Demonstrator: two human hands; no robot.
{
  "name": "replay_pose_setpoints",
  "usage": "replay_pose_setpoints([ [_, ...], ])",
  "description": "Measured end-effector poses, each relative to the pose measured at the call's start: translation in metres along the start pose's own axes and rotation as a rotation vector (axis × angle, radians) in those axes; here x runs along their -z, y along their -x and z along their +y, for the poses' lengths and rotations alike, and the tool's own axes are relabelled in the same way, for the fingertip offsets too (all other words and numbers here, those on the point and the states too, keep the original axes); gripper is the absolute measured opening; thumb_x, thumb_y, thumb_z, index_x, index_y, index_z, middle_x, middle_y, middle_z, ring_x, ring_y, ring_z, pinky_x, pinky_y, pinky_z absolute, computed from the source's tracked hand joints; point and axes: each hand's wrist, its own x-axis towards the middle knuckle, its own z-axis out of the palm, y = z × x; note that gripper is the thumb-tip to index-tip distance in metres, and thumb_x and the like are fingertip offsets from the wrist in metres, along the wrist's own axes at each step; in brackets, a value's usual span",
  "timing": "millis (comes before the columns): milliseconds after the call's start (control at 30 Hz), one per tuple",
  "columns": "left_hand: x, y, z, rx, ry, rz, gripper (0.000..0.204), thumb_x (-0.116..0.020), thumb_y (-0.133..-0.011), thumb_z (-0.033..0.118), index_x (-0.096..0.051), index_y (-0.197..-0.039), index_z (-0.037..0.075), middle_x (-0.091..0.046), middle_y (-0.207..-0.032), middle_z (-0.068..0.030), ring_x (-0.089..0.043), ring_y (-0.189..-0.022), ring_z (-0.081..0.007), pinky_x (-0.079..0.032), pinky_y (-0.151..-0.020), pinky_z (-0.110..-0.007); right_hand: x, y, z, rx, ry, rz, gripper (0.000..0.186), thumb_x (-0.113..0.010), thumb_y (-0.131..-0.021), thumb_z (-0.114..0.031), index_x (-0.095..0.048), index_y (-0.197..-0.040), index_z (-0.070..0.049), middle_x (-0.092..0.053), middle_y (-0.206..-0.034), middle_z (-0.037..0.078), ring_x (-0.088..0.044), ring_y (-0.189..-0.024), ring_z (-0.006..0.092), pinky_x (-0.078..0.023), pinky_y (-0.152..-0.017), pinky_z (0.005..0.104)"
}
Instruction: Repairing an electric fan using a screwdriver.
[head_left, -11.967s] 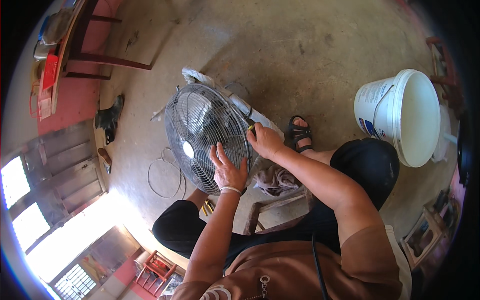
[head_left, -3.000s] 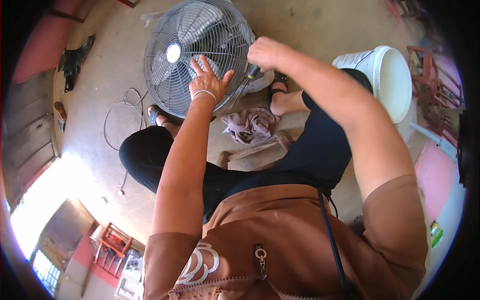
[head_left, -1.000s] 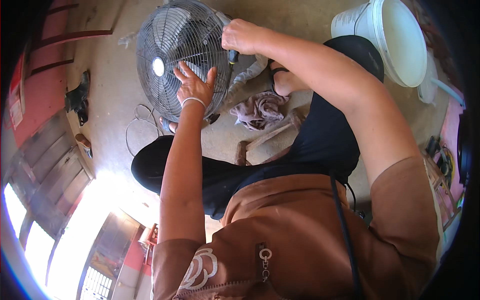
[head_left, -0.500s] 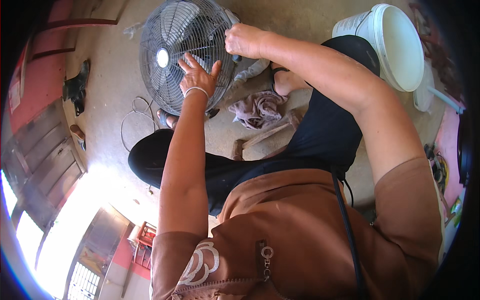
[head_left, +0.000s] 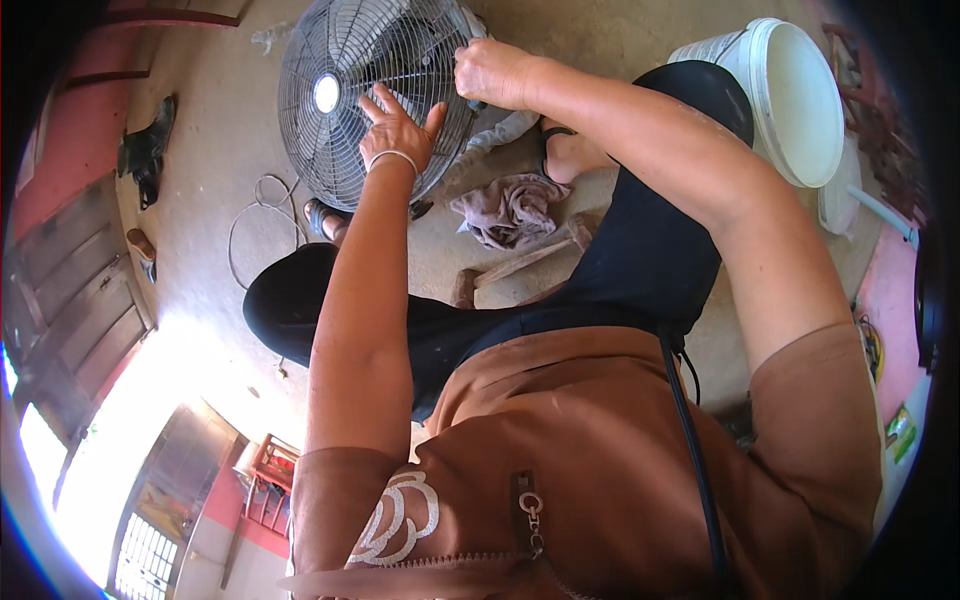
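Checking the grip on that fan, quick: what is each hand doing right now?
Left hand: open, fingers spread flat on the fan grille.
Right hand: closed at the grille's rim; what it grips cannot be told.

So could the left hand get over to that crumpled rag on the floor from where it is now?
Probably yes. The left hand lies flat on the fan grille, holding nothing, and the rag lies on bare floor just beside the fan, with nothing between them.

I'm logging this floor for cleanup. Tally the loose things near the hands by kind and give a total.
Fan: 1
Bucket: 1
Rag: 1
Cord coil: 1
Total: 4
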Motion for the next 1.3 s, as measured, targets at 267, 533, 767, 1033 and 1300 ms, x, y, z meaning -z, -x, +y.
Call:
replay_pose_setpoints([
  [267,-0.003,0.020,-0.024,-0.041,0.196,0.118,0.097,-0.042,-0.086,0.071,-0.018,-0.148,0.000,-0.025,-0.150,-0.0289,-0.052,-0.119,-0.0464,-0.047,-0.094,-0.048,0.004,0.037,0.012,-0.258,-0.135,-0.327,0.010,-0.063,-0.071,-0.010,-0.073,-0.071,-0.008,-0.071,-0.078,0.012,-0.069,-0.075,0.0269,-0.056,-0.061,0.0374],
  [533,-0.136,0.126,-0.017,0.155,0.972,0.378,0.018,-0.065,-0.081,0.019,-0.060,-0.088,0.003,-0.062,-0.087,-0.0147,-0.061,-0.073,-0.0285,-0.049,-0.070,-0.043,-0.012,0.125,0.076,-1.081,-0.566,-0.339,0.019,-0.070,-0.076,-0.026,-0.069,-0.084,-0.009,-0.070,-0.076,0.009,-0.068,-0.072,0.0273,-0.054,-0.070,0.0397],
  [767,-0.110,0.065,0.004,0.773,2.700,-0.316,0.009,-0.052,-0.091,0.011,-0.051,-0.093,0.002,-0.062,-0.107,-0.0188,-0.041,-0.052,-0.0119,-0.039,-0.049,-0.026,-0.101,0.062,0.050,-1.326,-1.393,0.042,0.036,-0.064,-0.085,-0.031,-0.065,-0.104,0.000,-0.070,-0.098,0.011,-0.065,-0.085,0.0184,-0.052,-0.077,0.0314],
  [1033,-0.135,0.058,-0.020,0.835,2.853,-0.482,0.015,-0.048,-0.088,0.000,-0.050,-0.103,0.000,-0.063,-0.095,-0.0155,-0.050,-0.061,-0.0132,-0.040,-0.049,-0.027,-0.098,-0.008,0.034,-1.395,-1.539,0.338,0.033,-0.061,-0.078,-0.030,-0.062,-0.087,0.002,-0.063,-0.076,0.009,-0.060,-0.070,0.0198,-0.046,-0.065,0.0364],
  [1300,-0.152,0.056,-0.018,0.702,3.129,-0.433,0.005,-0.047,-0.083,-0.002,-0.048,-0.088,-0.004,-0.039,-0.063,-0.0038,-0.040,-0.054,-0.0131,-0.040,-0.050,-0.024,-0.097,-0.023,0.049,-1.397,-1.518,0.432,0.033,-0.061,-0.078,-0.028,-0.062,-0.091,0.001,-0.062,-0.085,0.012,-0.058,-0.080,0.0200,-0.045,-0.070,0.0367],
])
